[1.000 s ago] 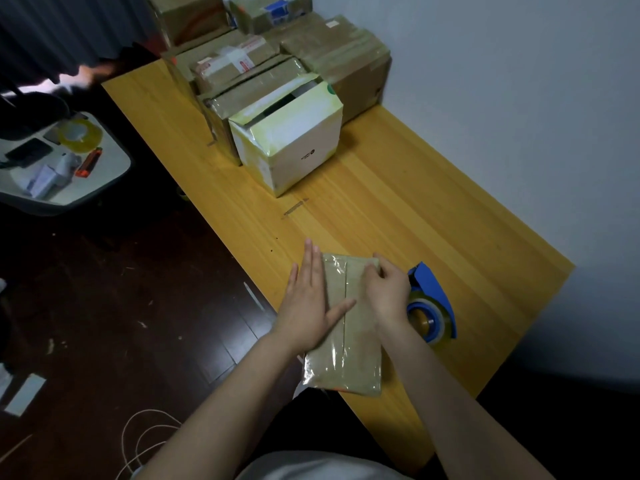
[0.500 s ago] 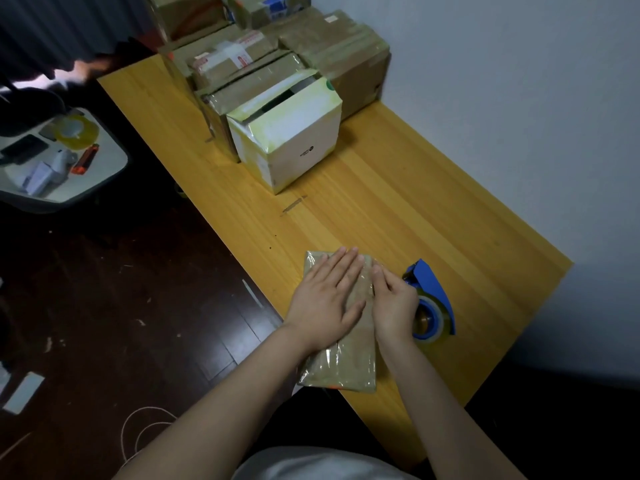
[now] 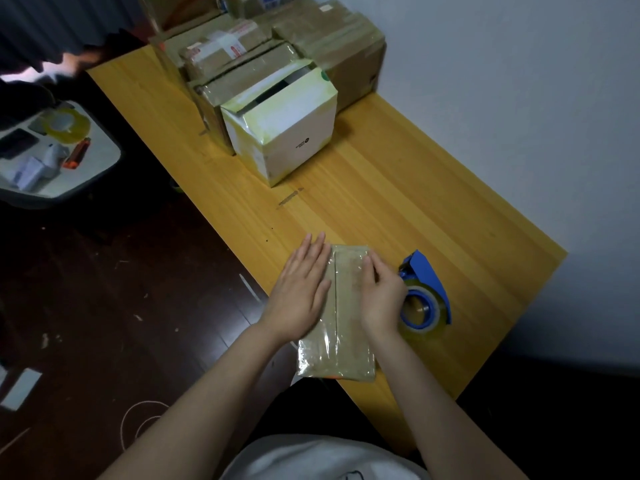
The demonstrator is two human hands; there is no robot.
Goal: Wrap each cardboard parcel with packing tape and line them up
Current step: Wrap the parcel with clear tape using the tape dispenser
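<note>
Just left of the blue tape dispenser (image 3: 426, 295), on the yellow wooden table (image 3: 433, 209), lies the flat parcel (image 3: 346, 327), brown card under glossy clear tape with a seam running down its length; its near left corner juts past the table's edge. We lay our left hand (image 3: 300, 299) flat on the half of the parcel farther from the dispenser, fingers straight and close together, clasping nothing; our right hand (image 3: 381, 296) rests on the half nearer the dispenser, slightly bent and pressing down (nothing pinched, as far as we can see); its heel hides part of the dispenser's roll. Whether the dispenser touches the parcel we cannot tell. Well beyond the dispenser, towards the table's far end, stands a white box (image 3: 287, 129) wrapped in yellowish tape, a dark gap along its top; brown taped boxes (image 3: 332, 39) crowd behind it. Far left of the dispenser, off the table, a pale tray (image 3: 104, 164) holds a roll of tape (image 3: 65, 123) and small items too blurred to name.
</note>
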